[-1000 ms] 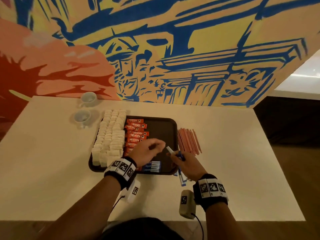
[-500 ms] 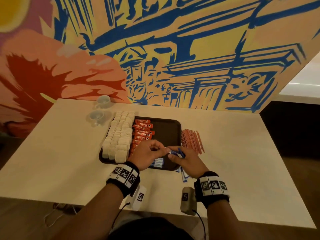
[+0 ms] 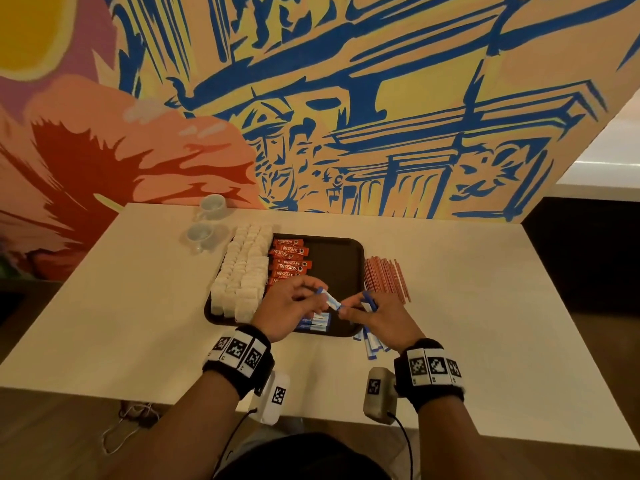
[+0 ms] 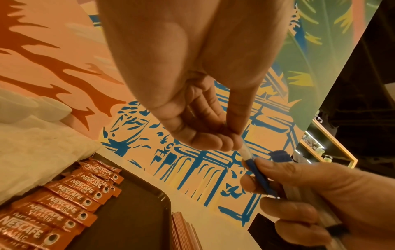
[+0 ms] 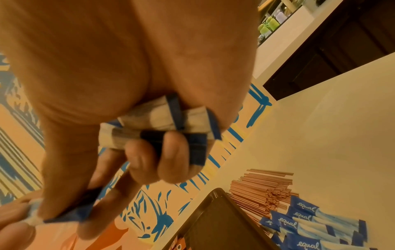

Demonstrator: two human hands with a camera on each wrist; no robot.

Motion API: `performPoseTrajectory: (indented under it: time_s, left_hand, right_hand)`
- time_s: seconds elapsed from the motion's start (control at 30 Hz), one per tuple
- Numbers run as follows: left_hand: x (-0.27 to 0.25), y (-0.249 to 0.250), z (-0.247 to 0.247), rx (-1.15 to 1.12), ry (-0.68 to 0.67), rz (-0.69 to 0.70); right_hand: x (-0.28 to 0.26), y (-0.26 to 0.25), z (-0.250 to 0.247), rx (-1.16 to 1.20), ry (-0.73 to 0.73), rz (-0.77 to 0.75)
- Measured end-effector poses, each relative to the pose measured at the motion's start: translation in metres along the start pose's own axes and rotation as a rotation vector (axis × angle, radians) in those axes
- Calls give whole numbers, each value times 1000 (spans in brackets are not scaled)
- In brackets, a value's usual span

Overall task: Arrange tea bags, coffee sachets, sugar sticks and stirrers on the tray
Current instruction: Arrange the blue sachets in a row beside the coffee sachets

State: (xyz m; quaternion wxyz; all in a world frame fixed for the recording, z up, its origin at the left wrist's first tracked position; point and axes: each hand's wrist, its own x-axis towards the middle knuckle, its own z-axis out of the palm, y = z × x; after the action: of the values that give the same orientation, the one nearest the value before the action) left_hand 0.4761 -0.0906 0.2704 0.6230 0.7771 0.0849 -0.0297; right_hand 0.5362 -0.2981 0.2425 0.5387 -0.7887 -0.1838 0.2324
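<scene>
On the dark tray [image 3: 341, 268] lie rows of white tea bags [image 3: 242, 268] at the left, orange coffee sachets [image 3: 289, 261] beside them, and a few blue-and-white sugar sticks [image 3: 317, 322] at the near edge. Above the tray's near part my left hand [image 3: 320, 299] pinches one end of a single sugar stick [image 3: 330, 301]. My right hand [image 3: 360, 306] pinches its blue end with thumb and forefinger. In the right wrist view, the other fingers curl round a bundle of sugar sticks [image 5: 162, 121]. Copper-coloured stirrers [image 3: 384, 278] lie on the table right of the tray.
More loose sugar sticks [image 3: 372, 342] lie on the table by the tray's near right corner, under my right wrist. Two white cups [image 3: 201, 233] stand left of the tray near the painted wall. The table edge runs close in front of me.
My left hand came across from above the tray to my right hand and took hold of the stick's end. The stick now spans the two hands.
</scene>
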Motion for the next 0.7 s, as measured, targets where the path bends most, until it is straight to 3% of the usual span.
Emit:
performPoseTrajectory:
  time_s: [0.13, 0.37, 0.7]
  left_hand:
    - [3, -1, 1, 20, -11, 27]
    - [14, -5, 0, 3, -131, -71]
    - [39, -15, -5, 181, -194, 0]
  right_hand:
    - [4, -7, 0, 23, -97, 37]
    - [18, -8, 2, 111, 111, 49]
    - [40, -11, 2, 244, 69, 157]
